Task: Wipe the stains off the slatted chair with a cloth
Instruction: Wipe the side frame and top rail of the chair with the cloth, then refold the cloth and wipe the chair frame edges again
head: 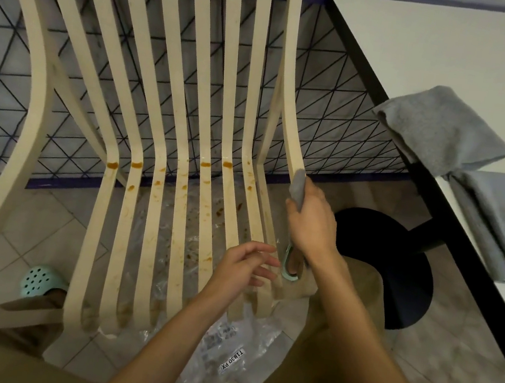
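A cream slatted chair [168, 134] fills the middle of the head view, its seat slats marked with orange-brown stains [205, 164] near the bend and streaks further down. My right hand [311, 222] grips a small grey cloth [298, 186] and presses it against the rightmost slat just below the bend. My left hand [243, 268] hovers with relaxed fingers by the front ends of the right-hand slats, holding nothing.
A white table with a black edge [427, 47] stands to the right, with two folded grey cloths [442, 127] on it. Its black round base [396, 270] sits beside the chair. Clear plastic sheeting [222, 349] lies under the seat. Mint clogs [40, 281] are on my feet.
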{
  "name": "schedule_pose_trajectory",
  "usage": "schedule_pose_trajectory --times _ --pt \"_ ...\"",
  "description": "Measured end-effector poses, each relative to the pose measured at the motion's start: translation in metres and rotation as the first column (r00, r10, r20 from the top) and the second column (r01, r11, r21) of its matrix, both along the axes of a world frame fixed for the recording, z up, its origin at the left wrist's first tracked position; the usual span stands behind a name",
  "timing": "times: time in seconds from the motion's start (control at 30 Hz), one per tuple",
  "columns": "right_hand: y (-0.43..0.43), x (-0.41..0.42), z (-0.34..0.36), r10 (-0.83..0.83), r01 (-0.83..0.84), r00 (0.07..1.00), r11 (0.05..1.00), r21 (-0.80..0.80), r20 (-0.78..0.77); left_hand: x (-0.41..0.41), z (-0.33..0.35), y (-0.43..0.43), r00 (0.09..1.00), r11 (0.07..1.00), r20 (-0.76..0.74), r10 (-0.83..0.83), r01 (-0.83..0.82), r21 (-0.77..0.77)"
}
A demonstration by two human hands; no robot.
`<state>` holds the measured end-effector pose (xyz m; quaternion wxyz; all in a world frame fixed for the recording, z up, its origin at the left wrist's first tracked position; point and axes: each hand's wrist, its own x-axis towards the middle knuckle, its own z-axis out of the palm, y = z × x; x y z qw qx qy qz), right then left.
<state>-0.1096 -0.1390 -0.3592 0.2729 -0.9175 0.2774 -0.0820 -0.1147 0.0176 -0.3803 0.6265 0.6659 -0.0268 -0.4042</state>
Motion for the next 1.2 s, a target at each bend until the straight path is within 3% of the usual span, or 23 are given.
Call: schedule_pose_trajectory --times 0.2,0.3,0.4,0.5,0.6,0.67,0.8,0.87,0.97,1.1,1.13,1.2 --pt "0.041 -0.047 0.007 -0.043 -0.029 0.974 0.950 0.310 0.223 -0.003 0.008 -0.001 0.992 0.983 -0.067 0.104 -0.112 -0.145" --pt "0.071 -0.048 0.017 -0.040 -0.125 0.963 0.810 0.573 0.267 -0.009 0.012 0.004 0.968 0.956 -0.146 0.206 -0.231 -0.180" --pt "0.110 -0.040 0.024 0.134 -0.236 0.968 0.772 0.590 0.213 -0.010 0.025 0.021 0.913 0.906 -0.273 0.304 -0.365 -0.213" --pt "0.134 -0.029 0.029 0.315 -0.373 0.927 0.705 0.604 0.205 0.001 0.026 0.057 0.798 0.779 -0.449 0.402 -0.556 -0.291" --pt "0.156 -0.016 0.033 0.491 -0.526 0.839 0.622 0.579 0.235 0.008 0.025 0.102 0.712 0.674 -0.454 0.535 -0.684 -0.279" --pt "0.174 -0.008 0.036 0.553 -0.595 0.788 0.570 0.567 0.272 0.011 0.025 0.126 0.691 0.648 -0.354 0.630 -0.719 -0.251" --pt "0.205 0.006 0.040 0.597 -0.691 0.712 0.499 0.524 0.371 0.018 0.041 0.175 0.711 0.712 -0.063 0.701 -0.702 -0.006" --pt "0.216 0.009 0.041 0.579 -0.689 0.712 0.466 0.555 0.398 0.023 0.051 0.206 0.673 0.673 0.020 0.739 -0.739 0.024" --pt "0.227 0.012 0.038 0.562 -0.659 0.737 0.478 0.581 0.374 0.029 0.067 0.250 0.553 0.571 0.282 0.784 -0.821 0.025" --pt "0.231 0.013 0.022 0.603 -0.626 0.752 0.523 0.579 0.267 0.048 0.075 0.299 0.417 0.504 0.639 0.646 -0.862 0.052" --pt "0.231 0.012 0.017 0.636 -0.625 0.742 0.541 0.563 0.213 0.055 0.073 0.304 0.422 0.517 0.693 0.584 -0.852 0.083" --pt "0.228 0.011 0.000 0.705 -0.637 0.703 0.564 0.526 0.096 0.070 0.059 0.306 0.520 0.588 0.747 0.414 -0.779 0.216"
